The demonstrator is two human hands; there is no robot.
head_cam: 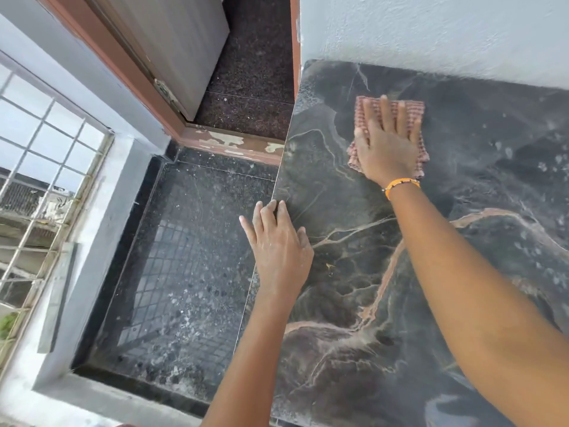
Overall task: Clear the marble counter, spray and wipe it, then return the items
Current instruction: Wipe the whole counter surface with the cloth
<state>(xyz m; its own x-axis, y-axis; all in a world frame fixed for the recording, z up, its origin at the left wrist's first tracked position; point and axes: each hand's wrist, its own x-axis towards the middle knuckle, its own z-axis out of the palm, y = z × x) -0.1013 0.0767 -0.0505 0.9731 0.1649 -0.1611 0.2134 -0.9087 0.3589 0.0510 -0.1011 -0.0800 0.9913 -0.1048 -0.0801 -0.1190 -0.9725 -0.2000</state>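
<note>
Near the desk's [431, 272] far left corner, your right hand [385, 149] presses the pink checked cloth [414, 110] flat under spread fingers, for wiping pressure. Your left hand [278, 245] rests open on the left edge, probably bracing you.

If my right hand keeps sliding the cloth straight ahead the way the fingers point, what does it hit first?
Probably the white wall. The right hand presses the pink cloth flat on the marble counter, fingers pointing at the back edge, with only bare marble between.
</note>
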